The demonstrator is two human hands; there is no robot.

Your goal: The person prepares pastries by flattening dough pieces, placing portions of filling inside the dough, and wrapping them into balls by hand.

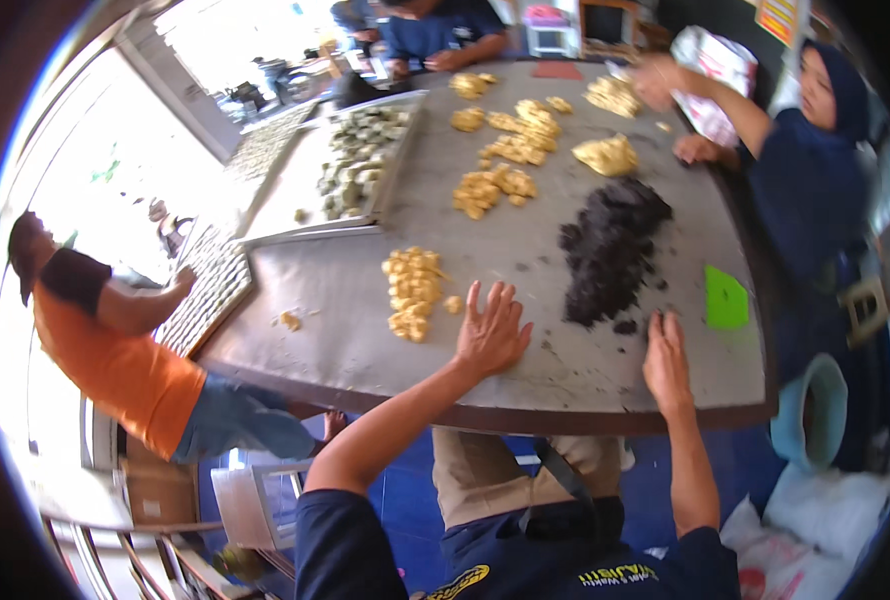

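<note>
Just beyond the right hand [668,360] and to its left, the dark crumbly mass [610,250] lies heaped on the bench [335,345], apparently placed there to be reachable by both hands; that hand's fingers are straight and together, grasping nothing visible. Level with it on the other side, the left hand [490,335] is spread and empty, with a small yellow lump [453,304] just left of its fingers and the yellow cluster [413,290] beyond, seemingly set apart to avoid mixing. To the right hand's right, the flat green piece [726,297] seems placed within easy reach.
</note>
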